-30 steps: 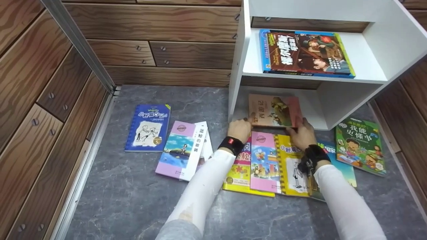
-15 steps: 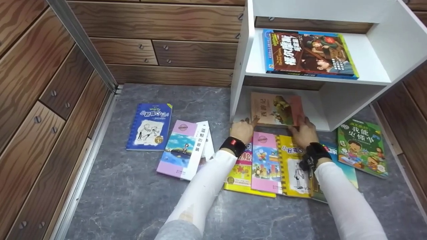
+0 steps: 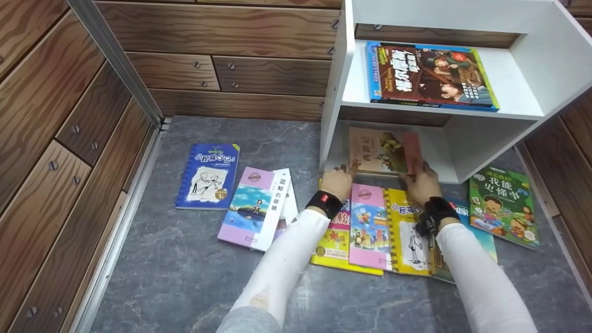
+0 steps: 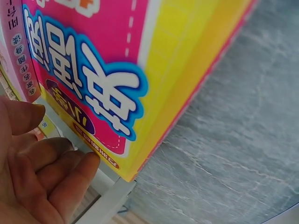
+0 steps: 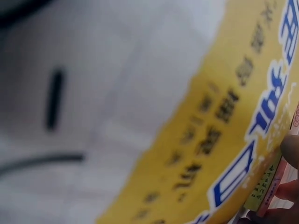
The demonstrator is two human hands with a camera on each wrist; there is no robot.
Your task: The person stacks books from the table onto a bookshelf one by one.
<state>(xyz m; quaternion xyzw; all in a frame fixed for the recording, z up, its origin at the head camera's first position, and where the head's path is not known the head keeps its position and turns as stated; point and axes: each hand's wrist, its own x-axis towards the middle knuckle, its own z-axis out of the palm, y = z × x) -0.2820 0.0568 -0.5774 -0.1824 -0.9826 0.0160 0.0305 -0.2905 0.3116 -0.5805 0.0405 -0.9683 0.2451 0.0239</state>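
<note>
A tan-and-pink book [image 3: 386, 150] with a picture cover lies flat on the bottom shelf at its front edge. My left hand [image 3: 337, 181] is at the book's front left corner. One finger reaches along that corner; the others bend loosely, as the left wrist view shows. At the front right corner my right hand [image 3: 422, 185] holds the book, thumb at the front edge and a finger along the side. The right wrist view catches only fingertips [image 5: 289, 151] beside a pink-and-green edge. Below the hands, a pink-and-yellow book [image 4: 112, 70] fills much of the left wrist view.
The white shelf [image 3: 336, 92] carries a brown comic book [image 3: 430, 69] above. On the grey floor [image 3: 175, 277] lie a blue notebook-style book [image 3: 208, 175], a lilac book [image 3: 252, 208], a balloon-cover book [image 3: 370, 226], a yellow book [image 3: 409, 240] and a green book [image 3: 504, 203].
The head view has shifted slightly, so everything sits a little further right and lower. Both hands stay at the tan book's front corners, with hardly any movement against the shelf.
</note>
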